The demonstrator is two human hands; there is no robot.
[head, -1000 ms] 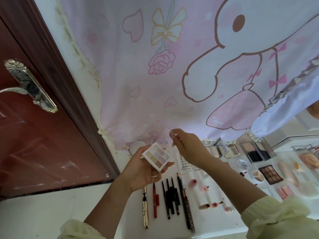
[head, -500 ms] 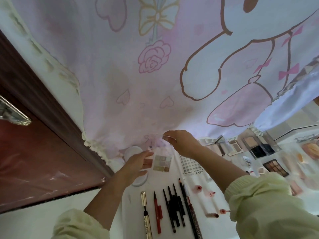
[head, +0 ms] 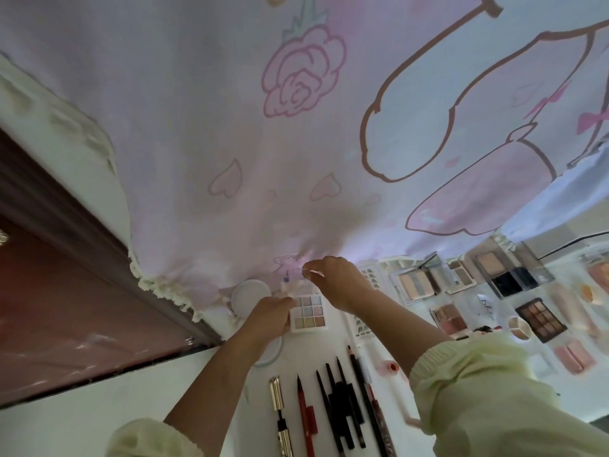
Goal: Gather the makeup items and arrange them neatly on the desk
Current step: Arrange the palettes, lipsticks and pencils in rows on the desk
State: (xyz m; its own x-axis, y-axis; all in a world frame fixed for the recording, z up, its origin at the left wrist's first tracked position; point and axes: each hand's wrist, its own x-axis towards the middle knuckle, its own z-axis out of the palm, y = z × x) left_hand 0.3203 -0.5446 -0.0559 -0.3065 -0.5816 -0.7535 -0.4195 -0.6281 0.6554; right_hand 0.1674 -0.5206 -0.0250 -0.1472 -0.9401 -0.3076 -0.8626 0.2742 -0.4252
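A small white eyeshadow palette (head: pixel 309 314) with pastel pans lies flat on the white desk (head: pixel 333 341), close to the hanging cloth. My left hand (head: pixel 268 317) grips its left edge with curled fingers. My right hand (head: pixel 334 281) hovers just above and behind the palette, thumb and forefinger pinched on what looks like its faint clear lid (head: pixel 287 281). In front of the palette, several liners and pencils (head: pixel 339 404) lie side by side, with a gold mascara (head: pixel 278 407) and a red liner (head: pixel 304 413) at their left.
A round white compact (head: pixel 249 293) sits left of the palette. Several open palettes (head: pixel 413 285), a dark one (head: pixel 540 319) and a clear case (head: pixel 507 275) fill the right. A pink printed cloth (head: pixel 296 127) hangs behind; a brown door (head: pixel 66 291) stands left.
My left hand has lowered the white palette from mid-air onto the desk near the cloth. My right hand followed it down and forward. The camera has tilted closer.
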